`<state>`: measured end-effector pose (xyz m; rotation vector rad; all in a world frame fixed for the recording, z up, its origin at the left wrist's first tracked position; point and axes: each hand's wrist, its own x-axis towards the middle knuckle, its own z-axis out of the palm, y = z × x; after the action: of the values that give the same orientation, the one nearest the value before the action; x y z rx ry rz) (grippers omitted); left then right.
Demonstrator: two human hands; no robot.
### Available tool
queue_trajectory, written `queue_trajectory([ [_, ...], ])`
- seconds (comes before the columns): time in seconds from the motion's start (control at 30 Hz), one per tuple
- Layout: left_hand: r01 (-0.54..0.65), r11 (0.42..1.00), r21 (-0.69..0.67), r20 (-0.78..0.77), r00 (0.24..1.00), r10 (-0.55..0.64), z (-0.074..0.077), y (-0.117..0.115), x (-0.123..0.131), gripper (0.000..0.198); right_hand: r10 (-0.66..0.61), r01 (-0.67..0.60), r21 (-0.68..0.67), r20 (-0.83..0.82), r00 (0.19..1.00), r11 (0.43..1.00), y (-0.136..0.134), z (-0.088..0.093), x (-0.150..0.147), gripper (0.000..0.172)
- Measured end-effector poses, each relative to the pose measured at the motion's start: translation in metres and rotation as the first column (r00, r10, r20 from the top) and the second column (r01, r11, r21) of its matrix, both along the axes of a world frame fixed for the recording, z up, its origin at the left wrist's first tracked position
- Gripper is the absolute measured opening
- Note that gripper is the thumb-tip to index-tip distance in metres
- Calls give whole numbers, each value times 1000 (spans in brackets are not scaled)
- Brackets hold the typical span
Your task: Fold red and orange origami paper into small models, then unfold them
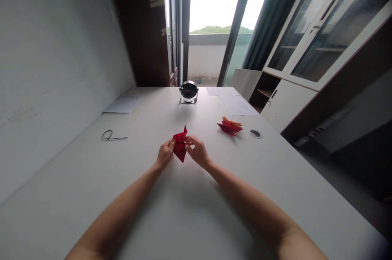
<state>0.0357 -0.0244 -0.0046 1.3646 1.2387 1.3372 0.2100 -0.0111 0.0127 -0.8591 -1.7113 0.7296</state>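
A folded piece of red paper point(179, 154) is held up between my two hands above the white table. My left hand point(165, 152) pinches its left edge. Thumb and fingers of my right hand point(197, 150) close on its right side, near a fold in the middle. One narrow point of the paper sticks up at the top, and a broader point hangs down. To the right lies a small pile of folded red and orange paper pieces point(230, 126), apart from my hands.
Beyond my hands stands a round black device in a silver stand point(188, 92). A black cable tie point(114, 137) lies on the left, a ring-shaped roll point(256, 134) on the right. Flat paper sheets point(121, 104) rest near the table's far corners. A wall borders the left side.
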Motion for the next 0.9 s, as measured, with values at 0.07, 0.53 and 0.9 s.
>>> queue_trajectory([
  [0.07, -30, 997, -65, 127, 991, 38, -5, 2, -1, 42, -9, 9, -21, -5, 1000, 1000, -3, 2, 0, 6],
  [0.53, 175, 978, -114, 653, 755, -59, -2, 4, -2, 35, -137, -14, -358, -392, 910, 934, 22, -20, 5, 19],
  [0.9, 107, 989, -105, 639, 769, -15, -2, 5, -5, 38, -309, 315, 30, 298, 903, 949, 12, -10, 15, 20],
])
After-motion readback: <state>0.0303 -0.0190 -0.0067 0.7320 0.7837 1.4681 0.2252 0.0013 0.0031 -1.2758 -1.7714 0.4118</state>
